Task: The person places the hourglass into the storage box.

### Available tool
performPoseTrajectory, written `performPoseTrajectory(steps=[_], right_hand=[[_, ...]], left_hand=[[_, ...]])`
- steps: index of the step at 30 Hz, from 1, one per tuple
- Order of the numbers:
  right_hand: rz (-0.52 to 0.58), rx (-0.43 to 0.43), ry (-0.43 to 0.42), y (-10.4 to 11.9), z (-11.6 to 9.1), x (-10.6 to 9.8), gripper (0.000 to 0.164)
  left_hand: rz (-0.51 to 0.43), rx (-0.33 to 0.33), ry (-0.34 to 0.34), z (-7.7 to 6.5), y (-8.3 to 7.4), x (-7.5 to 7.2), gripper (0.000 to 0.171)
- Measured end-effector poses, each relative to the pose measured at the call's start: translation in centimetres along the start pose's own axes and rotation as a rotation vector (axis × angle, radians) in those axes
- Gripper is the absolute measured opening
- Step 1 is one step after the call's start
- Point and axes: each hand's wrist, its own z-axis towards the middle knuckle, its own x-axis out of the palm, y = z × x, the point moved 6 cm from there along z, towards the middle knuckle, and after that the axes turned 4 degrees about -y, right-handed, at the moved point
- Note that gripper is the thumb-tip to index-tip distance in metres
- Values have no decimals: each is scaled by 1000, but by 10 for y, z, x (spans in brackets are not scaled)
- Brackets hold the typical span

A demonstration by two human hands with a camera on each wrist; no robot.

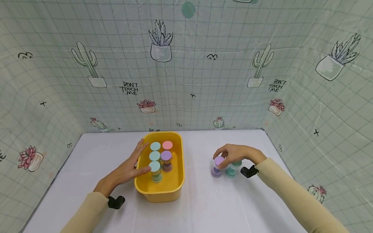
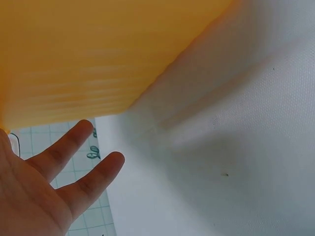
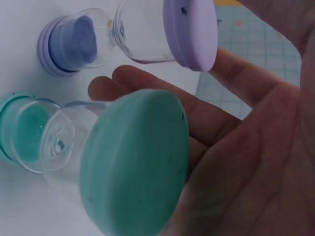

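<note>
Tub (image 1: pixel 159 191) stands on desk (image 1: pixel 204 207), near centre. Five sand timers (image 1: pixel 161 157) upright inside tub, grouped toward its far and middle part. Left hand (image 1: pixel 128 170) rests against tub's left rim, fingers straight. Two sand timers (image 1: pixel 223 168) upright on desk, right of tub, well apart from it, side by side. Right hand (image 1: pixel 236 155) above them, grip on left timer.

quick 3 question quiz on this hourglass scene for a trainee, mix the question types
1. True or false: the yellow tub holds five hourglass timers.
2. Which timer does the right hand touch at the top? A) purple timer B) pink timer C) none
3. Fill in: the left hand rests its straight fingers on the tub's ____ rim.

Key: 1 true; 2 A; 3 left (the person's own left).
</note>
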Motion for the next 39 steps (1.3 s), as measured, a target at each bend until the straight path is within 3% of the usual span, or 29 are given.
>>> performPoseTrajectory(steps=[11,18,28,34,39], right_hand=[[-59,15,52,10,6,5,45],[-105,-19,40,23,11,5,40],[-69,-4,11,43,17,7,38],[-37,-42,-13,66,18,-2,38],[2,-133,-42,91,19,-14,34]], left_hand=[[24,8,2,-1,-1,-2,101],[21,-5,1,-1,3,0,97],[20,12,7,2,3,-1,97],[13,-7,9,2,4,0,97],[15,-12,7,2,4,0,97]])
